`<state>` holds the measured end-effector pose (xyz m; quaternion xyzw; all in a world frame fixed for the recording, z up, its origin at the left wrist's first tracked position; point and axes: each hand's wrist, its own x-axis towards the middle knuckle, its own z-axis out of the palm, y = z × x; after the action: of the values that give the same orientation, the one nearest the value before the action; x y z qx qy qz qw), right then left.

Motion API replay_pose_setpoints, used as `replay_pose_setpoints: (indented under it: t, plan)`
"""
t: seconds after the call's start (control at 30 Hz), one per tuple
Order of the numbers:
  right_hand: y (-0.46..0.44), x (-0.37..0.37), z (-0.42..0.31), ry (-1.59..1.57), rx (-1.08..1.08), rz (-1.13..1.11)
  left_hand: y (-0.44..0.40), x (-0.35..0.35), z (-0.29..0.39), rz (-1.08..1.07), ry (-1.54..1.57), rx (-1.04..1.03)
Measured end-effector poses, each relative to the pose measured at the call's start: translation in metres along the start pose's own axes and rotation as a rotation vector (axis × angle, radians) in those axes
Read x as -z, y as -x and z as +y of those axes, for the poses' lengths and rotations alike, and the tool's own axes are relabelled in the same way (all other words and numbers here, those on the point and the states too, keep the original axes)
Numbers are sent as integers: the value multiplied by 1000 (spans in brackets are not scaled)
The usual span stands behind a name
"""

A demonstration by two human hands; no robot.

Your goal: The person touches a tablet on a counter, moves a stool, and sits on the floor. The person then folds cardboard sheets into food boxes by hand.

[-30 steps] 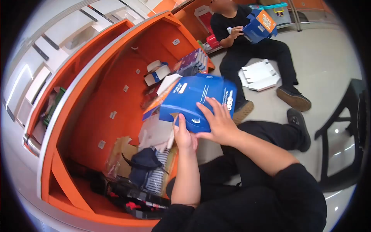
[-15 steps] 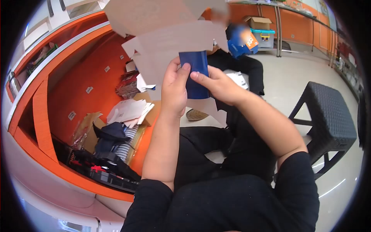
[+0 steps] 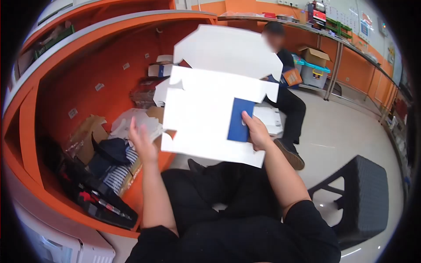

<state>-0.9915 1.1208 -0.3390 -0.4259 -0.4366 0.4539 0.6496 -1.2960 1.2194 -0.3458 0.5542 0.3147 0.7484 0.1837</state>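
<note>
A large unfolded cardboard sheet (image 3: 199,114), white on the side facing me, is upright in front of me, with notched edges and a blue flap (image 3: 239,120) folded over near its right side. My right hand (image 3: 258,131) grips it at this flap, thumb on the blue and fingers hidden behind. To the left of the sheet, my left hand (image 3: 144,139) is apart from it, fingers spread and holding nothing. Behind the sheet, another person (image 3: 287,94) sits on the floor beside a blue and orange box (image 3: 291,77).
An orange shelf unit (image 3: 101,83) on the left holds a dark bag (image 3: 109,153), cardboard pieces (image 3: 131,125) and a black toolbox (image 3: 98,197). A black stool (image 3: 366,197) stands at the right. More white cardboard (image 3: 271,118) lies near the other person.
The blue box was opened out into a flat sheet, now lower and showing its white side. My left hand has let go and moved left. The view has shifted, and the stool appears lower.
</note>
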Motion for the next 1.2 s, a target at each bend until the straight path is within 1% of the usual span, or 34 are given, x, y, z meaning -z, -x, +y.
replay_pose_setpoints:
  t: [0.03,0.07,0.1,0.13,0.17,0.2,0.23,0.27,0.4,0.47,0.5,0.53,0.57,0.6,0.63,0.67,0.7,0.73,0.8,0.83,0.93,0.97,1.0,1.07,1.1,1.17,1.2]
  plan:
    - [-8,5,-3,-52,-39,-38,-2,6,18,-83,383,395]
    - [-15,8,-3,-105,-81,-74,-6,12,5,-118,486,715]
    - [-26,12,2,-112,-118,-93,-13,22,-46,-474,789,813]
    - [-39,15,9,-114,-154,-113,-10,-2,-38,-558,885,817]
    - [-53,15,15,-113,-190,-131,-3,-22,-27,-556,915,860]
    - [-67,12,19,-104,-215,-123,-1,-44,-24,-571,883,725]
    - [-77,7,26,-95,-257,-111,3,-55,-46,-497,914,649]
    - [-83,6,37,-86,-308,-101,8,-60,-62,-547,862,714]
    - [-116,31,107,210,-347,-72,26,-81,-107,-714,682,967]
    - [-113,34,127,285,-352,-21,37,-91,-118,-759,643,942]
    - [-110,33,135,218,-343,-56,38,-93,-130,-813,657,997]
    - [-113,36,140,213,-390,-83,41,-94,-141,-869,673,1056]
    - [-116,42,143,209,-440,-105,43,-95,-150,-838,613,1062]
    - [-118,48,144,207,-489,-125,44,-92,-166,-821,403,1069]
    - [-119,51,141,57,-453,-180,40,-95,-167,-803,366,1137]
    - [-121,55,145,20,-467,-227,37,-99,-166,-783,331,1199]
    - [-122,53,141,90,-473,-209,40,-99,-170,-794,313,1149]
    - [-122,47,137,158,-476,-195,43,-99,-172,-782,339,1143]
    - [-120,42,137,146,-484,-160,49,-97,-173,-763,380,1126]
    - [-116,40,137,136,-489,-141,54,-94,-174,-818,278,1085]
    - [-110,39,136,164,-387,-154,53,-91,-173,-867,317,975]
    - [-112,40,130,212,-367,-194,39,-85,-175,-951,196,889]
    - [-114,40,118,259,-350,-180,37,-79,-175,-741,93,872]
    - [-117,37,90,348,-299,-166,14,-54,-165,-566,-118,727]
    - [-118,33,84,369,-187,-136,6,-55,-149,-531,-82,645]
    - [-120,18,60,550,-110,-229,5,-58,-111,-462,-34,507]
    - [-120,8,49,637,-79,-281,19,-70,-100,-527,253,493]
